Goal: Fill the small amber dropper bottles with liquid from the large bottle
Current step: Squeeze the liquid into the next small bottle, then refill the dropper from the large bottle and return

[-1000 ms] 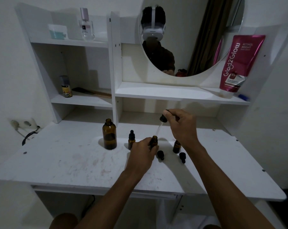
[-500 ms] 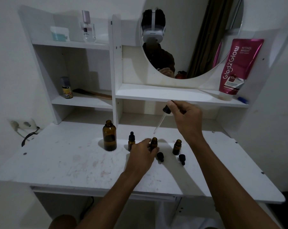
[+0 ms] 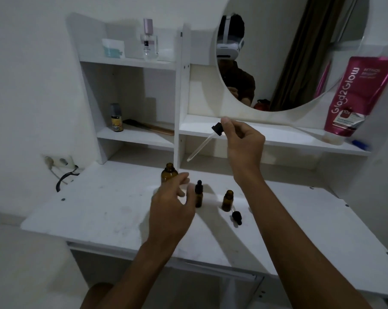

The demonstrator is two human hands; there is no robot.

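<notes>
The large amber bottle [image 3: 169, 172] stands uncapped on the white desk [image 3: 112, 210]; its lower part is hidden behind my left hand [image 3: 173, 208]. That hand hovers with its fingers apart and holds nothing. Just right of it stands a small amber bottle [image 3: 198, 197] with a black dropper cap on. Further right is an uncapped small amber bottle [image 3: 227, 200], with a loose black dropper cap [image 3: 237, 217] lying in front of it. My right hand [image 3: 242, 143] is raised above the desk, pinching a black-capped glass dropper [image 3: 205, 142] that slants down to the left.
White shelves rise behind the desk, with a spray can [image 3: 116, 118], a perfume bottle [image 3: 149, 41] and a pink tube [image 3: 353, 97] on them. A round mirror [image 3: 288, 52] hangs above. A wall socket with a cable [image 3: 59, 162] sits at the left.
My left hand let go of the small bottle and moved left, in front of the large bottle. My right hand lifted the dropper higher and to the left.
</notes>
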